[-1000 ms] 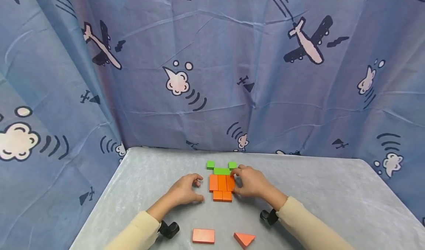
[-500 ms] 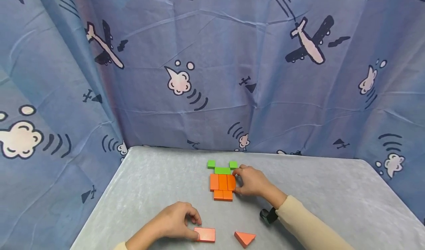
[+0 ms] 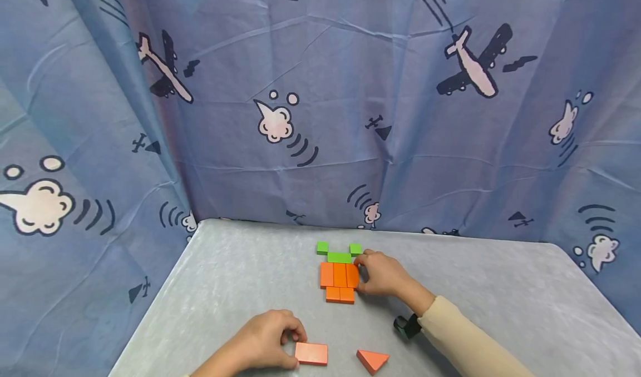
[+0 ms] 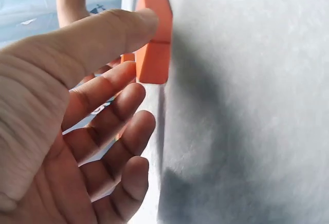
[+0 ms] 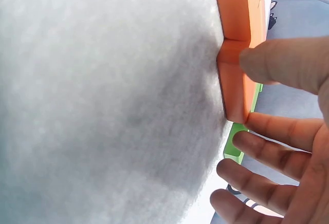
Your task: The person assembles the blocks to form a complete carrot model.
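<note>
At the near edge of the head view, my left hand pinches the left end of a flat red-orange rectangular block with thumb and index finger. In the left wrist view the thumb crosses the orange block, and the other fingers hang loosely curved. Farther back, my right hand holds the rightmost orange block of a flat arrangement, thumb at its near end and index finger at its far end. The right wrist view shows this orange block between them.
Beside it lie other upright orange blocks, small orange blocks below, and a green bar with two green cubes above. A red-orange triangular block lies at the front. A patterned curtain borders the grey table.
My left hand has left the space beside the arrangement, coming toward the front edge and reaching the rectangular block. The right hand stays at the rightmost orange block. The view has shifted slightly.
</note>
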`<state>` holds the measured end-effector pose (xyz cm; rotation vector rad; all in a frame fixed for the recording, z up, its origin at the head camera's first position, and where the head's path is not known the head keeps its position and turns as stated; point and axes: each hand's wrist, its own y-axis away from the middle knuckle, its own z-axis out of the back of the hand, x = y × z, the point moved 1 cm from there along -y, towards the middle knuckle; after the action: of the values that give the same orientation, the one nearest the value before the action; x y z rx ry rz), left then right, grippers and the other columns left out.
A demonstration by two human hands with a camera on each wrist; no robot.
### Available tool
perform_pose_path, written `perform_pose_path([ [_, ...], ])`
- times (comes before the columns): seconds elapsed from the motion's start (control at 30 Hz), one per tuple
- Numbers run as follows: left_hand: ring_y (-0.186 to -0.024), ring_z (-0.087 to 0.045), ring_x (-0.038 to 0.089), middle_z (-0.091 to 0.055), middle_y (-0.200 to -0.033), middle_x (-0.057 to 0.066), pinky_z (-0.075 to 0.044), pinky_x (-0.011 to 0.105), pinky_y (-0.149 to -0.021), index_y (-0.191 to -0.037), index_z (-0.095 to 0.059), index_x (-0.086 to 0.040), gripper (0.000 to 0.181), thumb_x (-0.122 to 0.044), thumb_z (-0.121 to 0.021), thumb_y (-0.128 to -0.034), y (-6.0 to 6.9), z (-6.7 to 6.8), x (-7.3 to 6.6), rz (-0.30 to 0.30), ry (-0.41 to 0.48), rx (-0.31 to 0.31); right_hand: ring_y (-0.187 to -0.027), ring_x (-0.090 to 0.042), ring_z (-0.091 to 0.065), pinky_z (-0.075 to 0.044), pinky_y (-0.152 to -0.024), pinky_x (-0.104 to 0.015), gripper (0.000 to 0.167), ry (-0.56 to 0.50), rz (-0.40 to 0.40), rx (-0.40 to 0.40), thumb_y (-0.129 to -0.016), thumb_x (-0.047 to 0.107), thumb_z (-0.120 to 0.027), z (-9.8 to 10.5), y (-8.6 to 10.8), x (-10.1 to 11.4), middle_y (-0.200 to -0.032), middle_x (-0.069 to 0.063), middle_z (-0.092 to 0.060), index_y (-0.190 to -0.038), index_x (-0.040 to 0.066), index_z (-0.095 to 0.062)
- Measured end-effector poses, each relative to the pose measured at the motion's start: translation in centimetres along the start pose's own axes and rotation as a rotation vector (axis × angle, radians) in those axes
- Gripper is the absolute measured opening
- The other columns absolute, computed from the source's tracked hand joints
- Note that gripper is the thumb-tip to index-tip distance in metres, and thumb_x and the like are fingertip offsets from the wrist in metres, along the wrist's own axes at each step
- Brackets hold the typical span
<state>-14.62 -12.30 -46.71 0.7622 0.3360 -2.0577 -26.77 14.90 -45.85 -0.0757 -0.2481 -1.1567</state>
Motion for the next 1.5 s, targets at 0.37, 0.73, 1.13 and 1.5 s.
perform_pose_path([
  [0.37,-0.066,-0.048,-0.004,-0.053,-0.076,-0.02,-0.041,0.015,-0.06,-0.082,-0.065,-0.031,0.029,-0.017,-0.079,-0.0611,-1.0,-0.8,-0.2,-0.028,-0.054,-0.02,-0.083,-0.015,-0.055,-0.052,-0.083,-0.039,0.048,-0.071,-0.037,0.01,-0.067,0.026,-0.086,0.0,-0.2,-0.2,-0.097,-0.001,-0.064,-0.109,0.009,-0.07],
  [0.73,-0.073,-0.052,0.001,-0.056,-0.079,-0.019,-0.042,0.018,-0.063,-0.089,-0.068,-0.031,0.024,-0.025,-0.078,-0.0676,-3.7,-0.8,-0.1,-0.004,-0.009,-0.134,-0.08,-0.015,-0.055,-0.051,-0.081,-0.037,0.048,-0.126,-0.057,0.048,-0.063,0.021,-0.088,-0.1,-0.6,-0.1,-0.091,-0.001,-0.064,-0.106,0.006,-0.071],
  [1.13,-0.069,-0.05,0.0,-0.054,-0.081,-0.014,-0.041,0.018,-0.059,-0.095,-0.068,-0.026,0.029,-0.022,-0.078,-0.0678,-7.2,-1.9,0.1,0.035,-0.024,-0.205,-0.08,-0.015,-0.055,-0.051,-0.081,-0.037,0.048,-0.129,-0.085,0.07,-0.062,0.021,-0.089,0.6,-0.8,-0.2,-0.091,-0.002,-0.065,-0.104,0.008,-0.071],
  [1.5,-0.067,-0.048,0.0,-0.056,-0.089,-0.014,-0.04,0.018,-0.058,-0.094,-0.068,-0.025,0.027,-0.019,-0.078,-0.0697,-7.9,-2.2,0.0,0.042,-0.024,-0.214,-0.079,-0.015,-0.053,-0.05,-0.08,-0.036,0.048,-0.154,-0.086,0.077,-0.062,0.023,-0.089,0.6,-0.8,-0.3,-0.09,-0.001,-0.064,-0.104,0.009,-0.071],
])
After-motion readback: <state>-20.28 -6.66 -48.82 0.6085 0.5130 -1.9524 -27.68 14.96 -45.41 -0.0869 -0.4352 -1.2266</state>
